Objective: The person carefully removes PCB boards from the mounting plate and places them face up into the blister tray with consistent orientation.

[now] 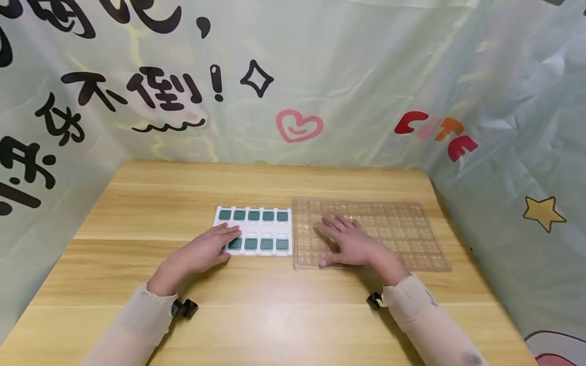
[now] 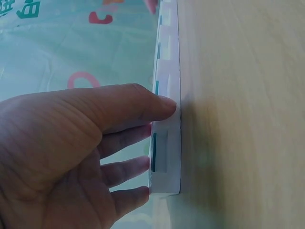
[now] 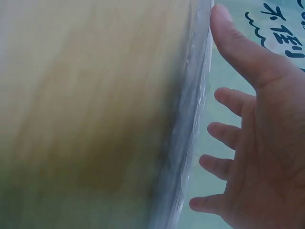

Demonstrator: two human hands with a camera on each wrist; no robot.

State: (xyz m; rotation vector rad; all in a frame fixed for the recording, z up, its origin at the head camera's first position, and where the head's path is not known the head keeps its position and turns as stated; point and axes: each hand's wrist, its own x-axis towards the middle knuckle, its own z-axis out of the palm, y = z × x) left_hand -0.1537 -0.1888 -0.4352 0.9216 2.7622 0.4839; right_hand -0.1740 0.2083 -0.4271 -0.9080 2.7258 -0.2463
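Observation:
My left hand (image 1: 208,249) rests at the left end of a white tray (image 1: 256,227). Its fingertips touch the top and its thumb lies against the near side wall, as the left wrist view shows. Two rows of small green circuit boards (image 1: 254,215) sit in the tray; the hand covers part of the near row at the left. My right hand (image 1: 352,244) is spread, fingers apart, over the left part of a clear plastic tray (image 1: 403,229) with many compartments. In the right wrist view its thumb (image 3: 233,36) is at the clear tray's near edge.
Both trays lie side by side, almost touching, on a wooden table (image 1: 284,315). A printed cloth (image 1: 357,76) with black writing and a pink heart hangs behind the table and along its sides. Black devices (image 1: 184,308) are strapped at both wrists.

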